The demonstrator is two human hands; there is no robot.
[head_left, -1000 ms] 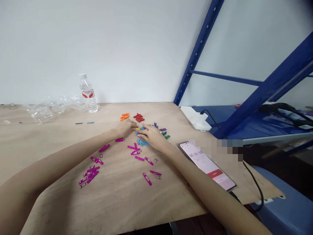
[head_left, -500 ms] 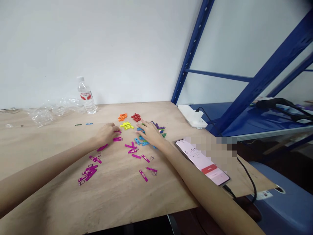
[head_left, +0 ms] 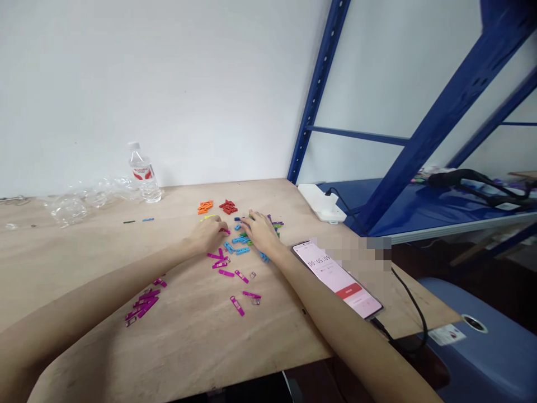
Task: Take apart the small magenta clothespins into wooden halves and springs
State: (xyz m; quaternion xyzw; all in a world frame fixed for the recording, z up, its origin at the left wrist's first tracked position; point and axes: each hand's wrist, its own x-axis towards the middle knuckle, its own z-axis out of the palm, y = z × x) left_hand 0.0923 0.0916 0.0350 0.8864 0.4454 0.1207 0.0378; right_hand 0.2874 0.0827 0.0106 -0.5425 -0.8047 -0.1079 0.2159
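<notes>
My left hand has its fingers pinched on a magenta clip, right beside the yellow clips, which it partly covers. My right hand rests with fingers stretched over a mixed heap of light blue clips, green and purple ones. A dark blue clip lies at its fingertips. Below the hands are scattered magenta clips. Another group of magenta clips lies by my left forearm. Orange clips and red clips sit in separate small piles farther back.
A phone showing a running timer lies by my right forearm, its cable hanging off the table edge. At the back stand a water bottle, crumpled clear plastic and a white case. Blue shelving borders the right.
My left hand has moved right with the magenta clip, toward the heap, and now covers part of the yellow pile. My right hand stays over the heap. The view has shifted slightly.
</notes>
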